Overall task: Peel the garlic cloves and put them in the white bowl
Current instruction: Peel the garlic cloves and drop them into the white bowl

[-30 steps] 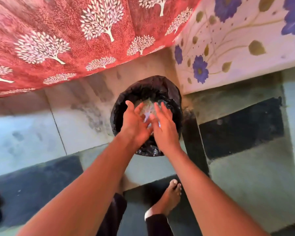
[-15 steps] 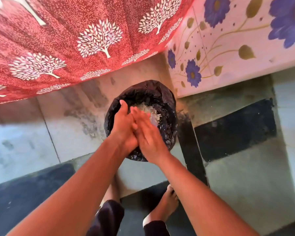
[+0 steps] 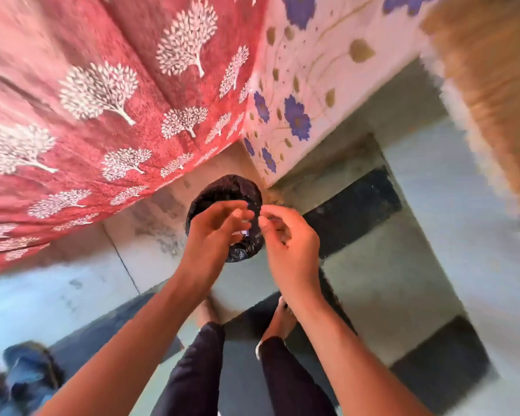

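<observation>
A home: a red tree-print bedspread [image 3: 108,121] hangs just behind a black-lined bin [image 3: 222,190] on the tiled floor [image 3: 403,265], sandals [image 3: 27,373] nearby.

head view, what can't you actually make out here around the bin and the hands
- Inside of the black-lined bin: head view, covered by the left hand and right hand.
- Whether either hand holds any garlic skin: fingers loosely curled, too small and blurred to tell.
- Garlic cloves and white bowl: outside the frame.
- Brown shape at upper right: motion blur, cut by the edge.

no garlic or white bowl shows; a black-lined bin [image 3: 222,190] stands below.
</observation>
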A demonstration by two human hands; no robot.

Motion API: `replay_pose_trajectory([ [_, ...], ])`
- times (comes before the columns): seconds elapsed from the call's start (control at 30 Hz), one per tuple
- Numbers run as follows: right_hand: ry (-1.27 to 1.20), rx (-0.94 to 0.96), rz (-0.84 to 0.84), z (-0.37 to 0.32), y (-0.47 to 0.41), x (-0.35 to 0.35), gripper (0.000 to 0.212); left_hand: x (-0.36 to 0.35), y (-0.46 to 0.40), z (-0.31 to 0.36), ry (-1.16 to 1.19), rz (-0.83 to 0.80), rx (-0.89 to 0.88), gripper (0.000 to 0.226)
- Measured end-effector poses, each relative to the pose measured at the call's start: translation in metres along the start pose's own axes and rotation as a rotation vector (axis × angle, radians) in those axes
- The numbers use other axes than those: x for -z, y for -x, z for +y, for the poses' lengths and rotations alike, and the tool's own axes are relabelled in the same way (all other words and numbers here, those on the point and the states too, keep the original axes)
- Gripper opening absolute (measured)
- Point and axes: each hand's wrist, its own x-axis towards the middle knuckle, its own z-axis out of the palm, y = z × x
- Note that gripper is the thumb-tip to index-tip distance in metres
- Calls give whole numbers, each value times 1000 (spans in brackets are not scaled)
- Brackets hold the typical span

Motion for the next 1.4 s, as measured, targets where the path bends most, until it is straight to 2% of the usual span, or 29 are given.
replay_pose_trajectory([
  [0.1, -77, 35, 130, -74, 45, 67, 16, -23, 72, 69, -72, -85, -84, 19],
  [0.27, -133, 112, 346, -141, 115, 173, 14, -83, 174, 136, -117, -252, -216, 19],
  [0.43, -112, 138, 592, -130, 161, 270, 14, -168, 231, 145, -202, -412, -286, 18],
  [0.57, 26, 109, 733, -83, 193, 340, 21, -241, 248, 135, -443, -460, -515, 13],
  [0.77, 248, -49, 714, -27, 194, 406, 31, -334, 229, 138, -857, -344, -829, 49],
  [0.83, 296, -56, 690, -14, 185, 416, 33, -355, 213, 141, -977, -322, -860, 49],
  [0.93, 423, -34, 691, 3, 172, 422, 34, -379, 193, 146, -1135, -332, -910, 35],
  [1.07, 535, 44, 754, 16, 163, 420, 27, -387, 178, 152, -1134, -387, -957, 17],
  [1.17, 520, 89, 790, 20, 164, 419, 24, -387, 175, 154, -1092, -439, -1079, 10],
  [1.3, 517, -4, 721, 17, 162, 419, 27, -403, 169, 186, -955, -446, -1221, 38],
  [1.4, 536, -59, 700, 12, 162, 418, 28, -426, 147, 216, -1068, -466, -1251, 36],
])
